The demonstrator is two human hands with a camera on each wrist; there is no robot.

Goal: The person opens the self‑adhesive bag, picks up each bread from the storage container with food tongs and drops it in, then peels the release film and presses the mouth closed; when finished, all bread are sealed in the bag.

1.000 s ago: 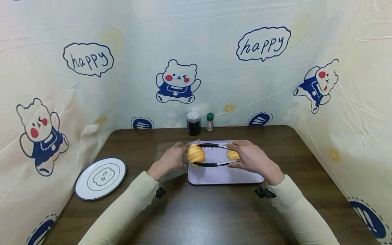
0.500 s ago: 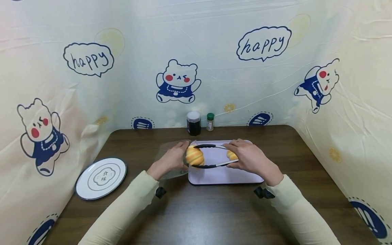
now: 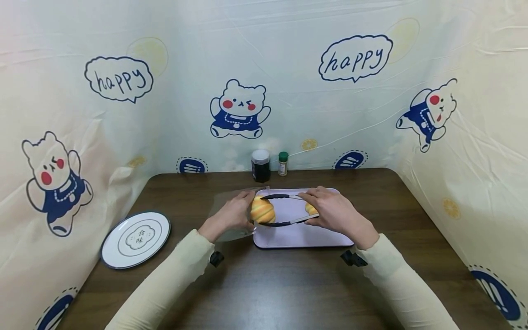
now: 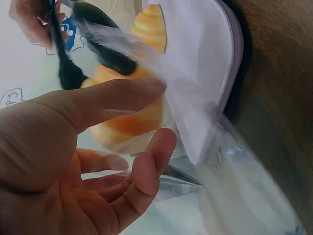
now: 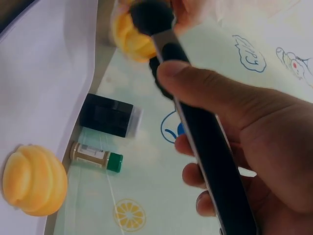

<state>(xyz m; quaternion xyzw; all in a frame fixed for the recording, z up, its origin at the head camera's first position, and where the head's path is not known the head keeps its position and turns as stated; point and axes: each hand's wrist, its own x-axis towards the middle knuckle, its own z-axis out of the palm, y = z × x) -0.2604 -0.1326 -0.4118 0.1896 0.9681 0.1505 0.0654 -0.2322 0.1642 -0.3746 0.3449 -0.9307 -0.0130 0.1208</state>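
Observation:
My right hand [image 3: 336,211] grips a pair of black-and-silver tongs [image 5: 208,147], thumb on one arm and fingers round the other. Between the tong tips sits a striped yellow bread roll [image 3: 262,211], raised over the left end of a lilac tray [image 3: 305,239]. My left hand [image 3: 233,211] holds a clear plastic bag [image 4: 239,164] at its mouth, thumb above and fingers curled below. In the left wrist view the roll lies between that thumb and the fingers, behind thin film. A second roll [image 5: 34,180] rests on the tray, partly behind my right hand in the head view.
A dark jar with a pale lid [image 3: 261,166] and a green-capped shaker [image 3: 283,164] stand at the table's back edge. A white plate with a dark rim [image 3: 119,252] lies at the left. Printed cloth [image 3: 297,105] hangs behind and at both sides.
My right hand has shifted slightly left, and the roll in the tongs has moved left toward my left hand and the bag's mouth. My left hand stays nearly still.

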